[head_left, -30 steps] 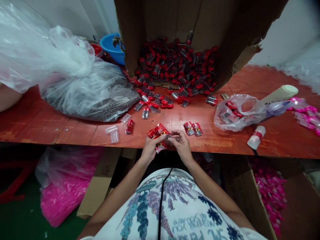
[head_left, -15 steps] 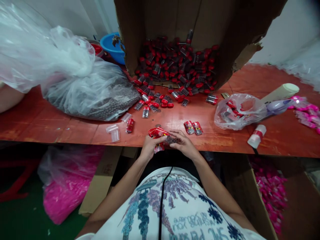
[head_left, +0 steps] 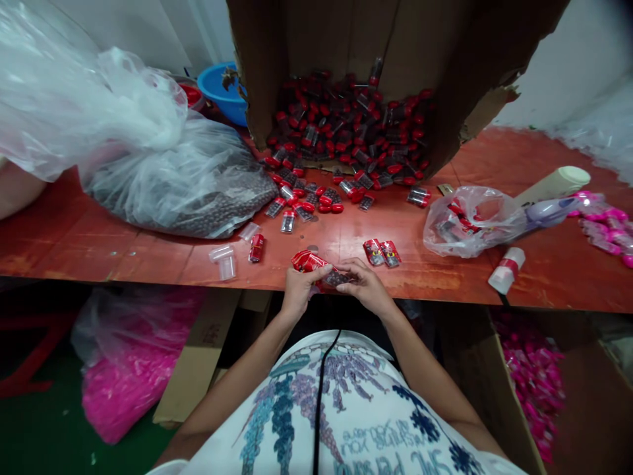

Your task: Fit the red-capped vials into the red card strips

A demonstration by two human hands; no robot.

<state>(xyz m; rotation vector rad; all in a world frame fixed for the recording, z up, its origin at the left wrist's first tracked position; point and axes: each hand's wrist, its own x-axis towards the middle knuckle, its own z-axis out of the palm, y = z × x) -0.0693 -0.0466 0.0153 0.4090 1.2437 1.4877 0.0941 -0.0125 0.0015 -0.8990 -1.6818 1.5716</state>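
Over the table's front edge, my left hand is closed on some red printed sleeves. My right hand pinches a small clear bottle of dark beads, whose left end meets the red sleeves. Whether the bottle sits inside a sleeve I cannot tell. Just right of my right hand lie two red-sleeved bottles side by side. To the left are a red roll-like piece and some clear empty tubes.
A torn cardboard box at the back spills many red-capped bottles onto the red table. On the left slumps a clear bag of dark beads. A plastic bag and a white roll lie right.
The red sleeves in my left hand have turned and bunched, and their lower part now shows less. My left fingers have closed in slightly. My right hand has hardly moved.
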